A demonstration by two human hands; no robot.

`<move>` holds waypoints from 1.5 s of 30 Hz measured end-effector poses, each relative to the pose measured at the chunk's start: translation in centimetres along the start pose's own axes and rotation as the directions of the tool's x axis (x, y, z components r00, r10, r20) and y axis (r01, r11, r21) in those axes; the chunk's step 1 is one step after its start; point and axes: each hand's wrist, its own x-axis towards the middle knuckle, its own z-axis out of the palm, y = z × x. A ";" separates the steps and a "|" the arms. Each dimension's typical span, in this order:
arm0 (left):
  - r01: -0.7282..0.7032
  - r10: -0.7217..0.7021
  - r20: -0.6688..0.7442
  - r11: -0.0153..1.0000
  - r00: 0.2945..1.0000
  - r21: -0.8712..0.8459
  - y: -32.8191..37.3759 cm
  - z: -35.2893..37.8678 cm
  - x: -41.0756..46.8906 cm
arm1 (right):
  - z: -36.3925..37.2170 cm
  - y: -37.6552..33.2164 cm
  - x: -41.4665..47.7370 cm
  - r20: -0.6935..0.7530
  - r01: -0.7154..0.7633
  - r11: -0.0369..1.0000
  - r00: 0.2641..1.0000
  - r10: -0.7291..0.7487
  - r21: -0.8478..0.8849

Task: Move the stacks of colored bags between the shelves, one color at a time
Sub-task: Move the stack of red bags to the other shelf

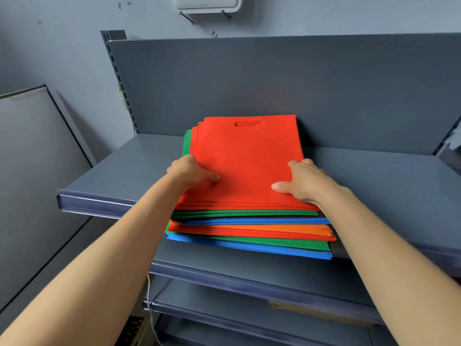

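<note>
Left hand (189,171) and right hand (301,183) each grip a side of the red bags (247,156) topping the pile (249,242) on the shelf (119,176), fingers probably tucked under.

No text, number or brand can be read anywhere in this view. A small tag (214,34) on the wall above the shelving back panel (274,83) is too small and blurred to make out
</note>
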 end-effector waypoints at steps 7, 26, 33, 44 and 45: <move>-0.265 0.270 -0.063 0.961 0.961 0.084 0.2 0.8 -0.7 | 0.1 -0.3 0.4 0.011 -0.014 1.000 1.000 0.014 -0.012; -0.341 0.370 -0.208 0.926 0.905 0.162 -0.7 -2.7 -3.0 | 0.9 -4.4 0.0 -0.145 -0.008 1.000 0.989 0.004 -0.024; -0.123 0.140 -0.100 0.980 0.985 0.156 -5.7 -3.2 -2.7 | 2.2 -7.5 0.1 -0.149 0.067 0.994 0.987 -0.053 0.089; -0.161 0.170 -0.305 0.985 0.937 0.054 -7.3 -5.0 -4.2 | 2.1 -11.3 -1.8 -0.278 0.093 0.982 0.960 -0.044 0.167; -0.170 0.178 -0.344 0.984 0.922 0.054 -7.5 -5.4 -4.6 | 2.2 -12.0 -2.1 -0.303 0.113 0.986 0.950 -0.071 0.122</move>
